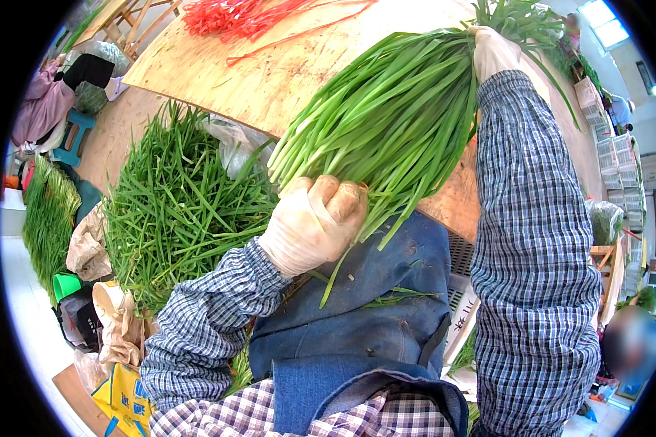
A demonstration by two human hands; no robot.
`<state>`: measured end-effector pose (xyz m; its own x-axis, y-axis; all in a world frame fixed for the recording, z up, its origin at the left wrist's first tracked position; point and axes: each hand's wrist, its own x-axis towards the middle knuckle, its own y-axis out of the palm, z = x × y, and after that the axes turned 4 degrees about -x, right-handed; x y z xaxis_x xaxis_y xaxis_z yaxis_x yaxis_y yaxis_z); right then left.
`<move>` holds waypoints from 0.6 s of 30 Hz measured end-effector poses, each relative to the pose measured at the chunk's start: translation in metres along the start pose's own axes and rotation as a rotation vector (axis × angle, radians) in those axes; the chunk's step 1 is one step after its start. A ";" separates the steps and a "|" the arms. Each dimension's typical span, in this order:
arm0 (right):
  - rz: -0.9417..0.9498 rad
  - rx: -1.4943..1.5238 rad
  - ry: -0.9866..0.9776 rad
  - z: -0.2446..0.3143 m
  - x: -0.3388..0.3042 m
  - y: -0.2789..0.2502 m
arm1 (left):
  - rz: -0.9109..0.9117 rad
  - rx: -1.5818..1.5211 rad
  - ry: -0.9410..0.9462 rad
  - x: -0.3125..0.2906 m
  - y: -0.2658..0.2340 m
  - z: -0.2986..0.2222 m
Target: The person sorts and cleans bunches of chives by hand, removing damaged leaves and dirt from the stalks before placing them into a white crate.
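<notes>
A thick bundle of long, flat green garlic chives (393,109) slants over the near edge of the wooden table. At its upper right end my right hand (494,54), in a pale glove, is closed round the gathered leaves, and a tuft spreads beyond it. My left hand (315,218), gloved too and stained at the fingertips, is curled closed against the lower left ends of the bundle. A loose leaf hangs just below it. Exactly which leaves those fingers pinch is hidden. A large loose heap of garlic chives (186,211) lies to the left.
Red plastic ties (233,16) lie on the wooden tabletop (262,87). A blue denim apron (372,291) with leaf scraps covers my lap. At left are a yellow bag (122,397), a teal stool (73,138) and a seated person (44,105). White crates (619,160) stand far right.
</notes>
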<state>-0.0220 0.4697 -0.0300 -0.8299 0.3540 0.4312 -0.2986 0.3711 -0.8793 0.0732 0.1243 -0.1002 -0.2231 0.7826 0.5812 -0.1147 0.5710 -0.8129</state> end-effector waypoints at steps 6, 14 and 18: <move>0.114 0.592 0.243 0.018 -0.018 -0.033 | -0.051 0.034 -0.007 0.008 -0.002 0.002; 0.149 1.022 0.639 0.034 -0.025 -0.049 | 0.418 -0.142 -0.032 -0.034 -0.050 0.001; 0.007 0.869 0.312 0.017 -0.014 -0.011 | 0.781 0.214 -0.397 -0.097 -0.083 0.015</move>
<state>-0.0149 0.4455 -0.0296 -0.7058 0.6162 0.3496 -0.6481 -0.3622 -0.6699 0.0896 -0.0030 -0.0894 -0.6262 0.7623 -0.1634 0.0407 -0.1773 -0.9833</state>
